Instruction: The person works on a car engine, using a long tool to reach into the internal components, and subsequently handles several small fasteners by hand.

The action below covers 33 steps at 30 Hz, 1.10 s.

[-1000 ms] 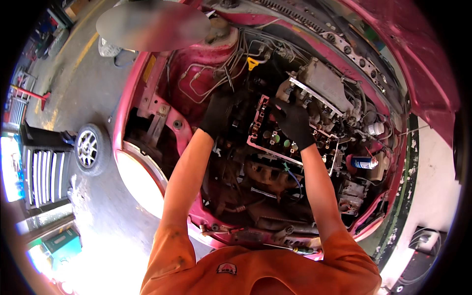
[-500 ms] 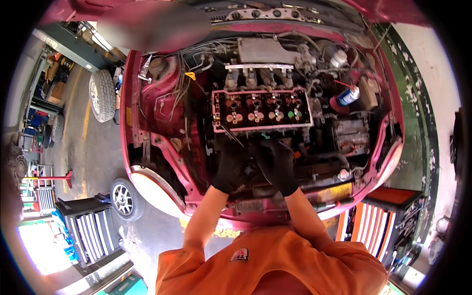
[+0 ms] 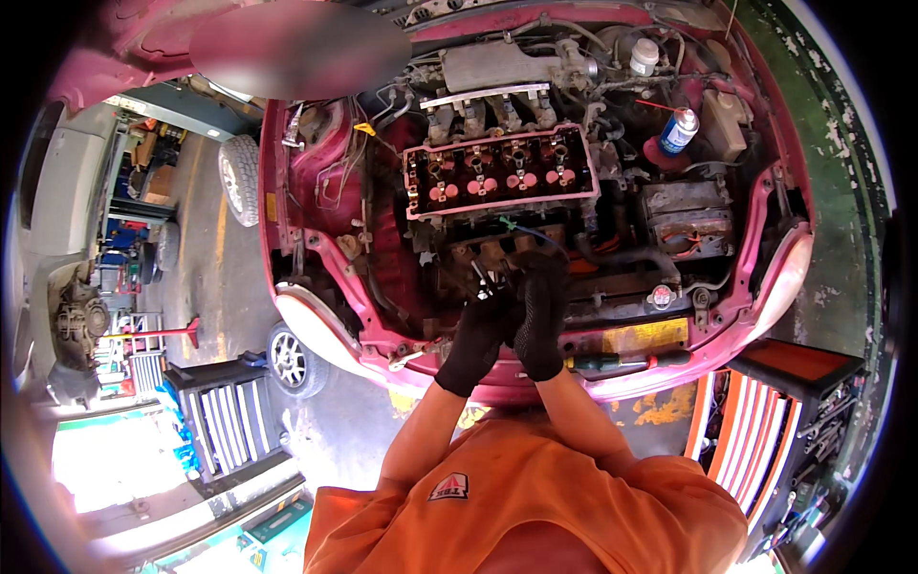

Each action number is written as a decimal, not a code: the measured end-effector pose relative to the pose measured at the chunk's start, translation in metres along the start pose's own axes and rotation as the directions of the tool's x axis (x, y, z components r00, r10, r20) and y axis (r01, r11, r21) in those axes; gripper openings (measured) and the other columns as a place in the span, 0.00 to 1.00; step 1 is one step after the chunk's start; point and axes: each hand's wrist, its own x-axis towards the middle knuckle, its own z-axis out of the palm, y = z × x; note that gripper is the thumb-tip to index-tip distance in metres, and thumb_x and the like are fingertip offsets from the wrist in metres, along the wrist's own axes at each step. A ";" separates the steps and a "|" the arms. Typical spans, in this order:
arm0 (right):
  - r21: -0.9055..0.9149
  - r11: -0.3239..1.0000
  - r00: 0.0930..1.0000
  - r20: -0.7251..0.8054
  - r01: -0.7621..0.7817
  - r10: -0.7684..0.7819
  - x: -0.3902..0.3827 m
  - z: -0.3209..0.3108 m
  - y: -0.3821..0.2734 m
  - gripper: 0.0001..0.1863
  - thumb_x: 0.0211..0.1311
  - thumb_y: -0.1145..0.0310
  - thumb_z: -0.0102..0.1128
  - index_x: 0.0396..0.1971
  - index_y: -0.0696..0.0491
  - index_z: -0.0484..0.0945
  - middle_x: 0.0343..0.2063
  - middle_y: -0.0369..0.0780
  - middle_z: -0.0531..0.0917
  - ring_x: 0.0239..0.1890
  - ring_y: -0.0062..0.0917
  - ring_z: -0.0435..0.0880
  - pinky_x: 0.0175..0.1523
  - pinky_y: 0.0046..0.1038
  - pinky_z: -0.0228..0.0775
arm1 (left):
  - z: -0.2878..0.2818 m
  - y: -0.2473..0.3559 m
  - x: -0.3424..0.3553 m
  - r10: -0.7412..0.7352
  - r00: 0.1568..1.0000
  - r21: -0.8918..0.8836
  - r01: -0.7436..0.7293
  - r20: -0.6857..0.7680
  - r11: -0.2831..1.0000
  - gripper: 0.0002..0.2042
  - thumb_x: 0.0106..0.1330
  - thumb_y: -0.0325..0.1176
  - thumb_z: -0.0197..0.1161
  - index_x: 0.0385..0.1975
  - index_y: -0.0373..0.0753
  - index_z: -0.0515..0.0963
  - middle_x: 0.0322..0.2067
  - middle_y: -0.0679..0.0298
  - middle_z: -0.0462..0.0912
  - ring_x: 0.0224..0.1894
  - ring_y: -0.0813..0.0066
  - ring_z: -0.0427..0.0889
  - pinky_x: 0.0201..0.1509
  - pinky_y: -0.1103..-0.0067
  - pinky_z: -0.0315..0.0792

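Note:
My left hand, in a black glove, has closed fingers around a small silver metal tool, whose upper part sticks up from them. My right hand, also gloved in black, is beside it with fingers curled at the tool; what it grips, if anything, is hidden. Both hands are over the front of an engine bay, below the exhaust manifold and the opened cylinder head with a pink rim. A screwdriver lies on the front edge of the red car body, right of my right hand.
A spray can with a red straw stands in the bay's right side, near the battery. Tool chests stand either side of me, with a loose wheel on the floor at left and another car beyond.
My hands have moved from the cylinder head down toward the front of the bay and come together with the metal tool between them. The view has swung round to face the engine squarely.

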 end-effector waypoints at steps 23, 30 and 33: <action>-0.587 0.458 0.376 0.797 0.668 0.473 0.157 0.177 0.187 0.21 0.64 0.51 0.49 0.44 0.48 0.82 0.45 0.46 0.84 0.45 0.43 0.84 0.49 0.45 0.75 | -0.285 -0.087 0.147 -0.182 0.982 -0.545 0.183 0.056 0.818 0.10 0.64 0.37 0.62 0.36 0.36 0.81 0.28 0.66 0.83 0.27 0.78 0.80 0.29 0.81 0.71; -0.567 0.416 0.501 0.824 0.711 0.265 0.132 0.179 0.204 0.14 0.59 0.58 0.54 0.40 0.47 0.83 0.30 0.44 0.84 0.37 0.40 0.85 0.40 0.46 0.76 | -0.321 -0.105 0.231 -0.118 0.991 -0.504 0.134 0.064 0.853 0.08 0.63 0.36 0.64 0.32 0.38 0.79 0.24 0.68 0.79 0.21 0.81 0.75 0.23 0.84 0.65; -0.516 0.329 0.459 0.856 0.791 0.240 0.132 0.177 0.210 0.11 0.54 0.62 0.58 0.36 0.49 0.82 0.23 0.43 0.83 0.29 0.39 0.85 0.30 0.43 0.75 | -0.320 -0.106 0.235 -0.111 0.986 -0.489 0.157 0.122 0.858 0.08 0.63 0.36 0.65 0.32 0.39 0.79 0.24 0.69 0.79 0.20 0.82 0.74 0.22 0.84 0.64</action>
